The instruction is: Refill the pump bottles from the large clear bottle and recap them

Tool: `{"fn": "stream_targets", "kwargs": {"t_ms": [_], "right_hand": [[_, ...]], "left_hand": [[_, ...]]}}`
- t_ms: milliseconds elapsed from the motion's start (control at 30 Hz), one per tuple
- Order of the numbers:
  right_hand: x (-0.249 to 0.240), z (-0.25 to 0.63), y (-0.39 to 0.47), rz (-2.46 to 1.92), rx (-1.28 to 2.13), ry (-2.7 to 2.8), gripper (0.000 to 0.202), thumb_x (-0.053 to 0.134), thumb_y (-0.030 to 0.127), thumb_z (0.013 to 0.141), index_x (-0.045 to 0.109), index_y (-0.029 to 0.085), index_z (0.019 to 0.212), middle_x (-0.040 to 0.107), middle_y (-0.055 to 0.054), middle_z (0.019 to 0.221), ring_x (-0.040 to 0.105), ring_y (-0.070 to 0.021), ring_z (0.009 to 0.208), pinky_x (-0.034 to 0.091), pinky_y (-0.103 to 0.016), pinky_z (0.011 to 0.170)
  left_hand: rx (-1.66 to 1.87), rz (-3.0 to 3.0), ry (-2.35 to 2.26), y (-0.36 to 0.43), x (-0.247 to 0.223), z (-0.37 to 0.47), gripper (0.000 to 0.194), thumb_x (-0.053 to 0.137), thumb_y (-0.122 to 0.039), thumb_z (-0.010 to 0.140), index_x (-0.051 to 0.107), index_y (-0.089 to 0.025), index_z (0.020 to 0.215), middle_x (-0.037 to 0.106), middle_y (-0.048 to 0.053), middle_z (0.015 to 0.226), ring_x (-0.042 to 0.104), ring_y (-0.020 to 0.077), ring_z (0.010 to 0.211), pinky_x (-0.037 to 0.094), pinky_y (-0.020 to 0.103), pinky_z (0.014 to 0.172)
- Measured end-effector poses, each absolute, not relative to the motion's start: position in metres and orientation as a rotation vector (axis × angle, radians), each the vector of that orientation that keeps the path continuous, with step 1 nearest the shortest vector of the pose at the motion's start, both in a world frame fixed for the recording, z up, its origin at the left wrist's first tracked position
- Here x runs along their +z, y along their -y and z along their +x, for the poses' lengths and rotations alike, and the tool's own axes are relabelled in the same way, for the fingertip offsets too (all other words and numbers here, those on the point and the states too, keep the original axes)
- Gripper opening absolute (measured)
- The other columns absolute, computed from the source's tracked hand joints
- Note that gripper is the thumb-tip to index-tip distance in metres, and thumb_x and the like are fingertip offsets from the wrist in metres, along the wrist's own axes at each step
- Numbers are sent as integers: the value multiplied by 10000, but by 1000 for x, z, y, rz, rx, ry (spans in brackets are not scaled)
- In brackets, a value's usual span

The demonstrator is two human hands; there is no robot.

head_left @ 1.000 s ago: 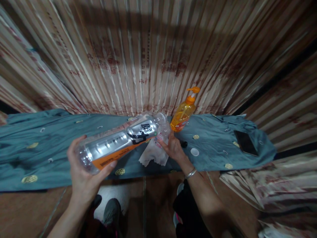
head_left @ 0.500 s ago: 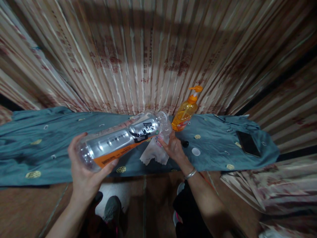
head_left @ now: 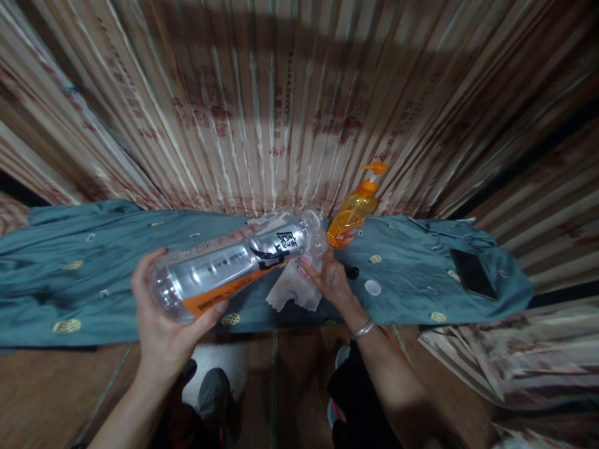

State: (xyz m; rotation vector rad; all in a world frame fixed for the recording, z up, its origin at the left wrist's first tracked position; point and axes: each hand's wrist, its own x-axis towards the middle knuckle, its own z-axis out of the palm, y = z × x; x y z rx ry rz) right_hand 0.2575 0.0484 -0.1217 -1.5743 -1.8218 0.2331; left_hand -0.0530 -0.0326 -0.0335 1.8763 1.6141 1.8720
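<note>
My left hand (head_left: 161,327) is wrapped round the base of a large clear plastic bottle (head_left: 229,268) with a silver and orange label. The bottle lies tilted across my view, its neck pointing right. At that neck is a small clear plastic container (head_left: 319,244), its exact kind hard to make out, and my right hand (head_left: 332,280) grips it from the right side. The mouth of the bottle meets or nearly touches it. Just beyond my right fingers stands a pump bottle (head_left: 350,215) of orange liquid. Below the hands lies a white tissue (head_left: 294,292).
A blue-green cloth (head_left: 112,262) with yellow spots covers the narrow table. Right of my hand are a small black object (head_left: 353,272) and a round white cap (head_left: 372,287). A dark phone (head_left: 472,273) lies at the right end. A striped curtain (head_left: 262,112) hangs behind.
The whole view has shifted slightly. Both hands, the bottle and the small container keep nearly the same pose relative to one another.
</note>
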Motion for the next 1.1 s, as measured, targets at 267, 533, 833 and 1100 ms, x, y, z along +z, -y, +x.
{"fn": "stream_targets", "kwargs": {"t_ms": [267, 533, 833, 1100], "right_hand": [[-122, 259, -48, -1593, 262, 1780, 728, 687, 547, 1003, 515, 70, 1526, 827, -262, 1119, 828, -415, 1002, 687, -582, 871], [-116, 259, -47, -1682, 297, 1818, 681, 723, 515, 999, 545, 53, 1467, 822, -264, 1079, 829, -404, 968, 687, -540, 853], [-126, 259, -50, -1634, 240, 1811, 710, 679, 592, 1023, 537, 72, 1486, 816, -248, 1053, 824, -403, 955, 689, -533, 818], [-128, 263, -50, -1620, 251, 1807, 760, 685, 596, 1001, 506, 98, 1547, 817, -241, 1076, 819, -408, 961, 692, -586, 842]], "left_hand": [[1849, 1840, -1642, 33, -32, -52, 1101, 979, -619, 550, 588, -320, 1535, 622, 91, 1451, 635, 332, 1233, 562, 534, 1074], [1854, 1919, -1619, 32, -31, -52, 1082, 964, -612, 593, 582, -304, 1557, 630, 92, 1429, 636, 316, 1208, 562, 510, 1069], [1854, 1847, -1641, 31, -31, -51, 1062, 954, -649, 559, 587, -316, 1498, 621, 73, 1410, 640, 325, 1216, 558, 528, 1094], [1851, 1845, -1660, 31, -32, -51, 1067, 960, -652, 553, 593, -301, 1492, 616, 88, 1437, 631, 340, 1245, 546, 548, 1112]]}}
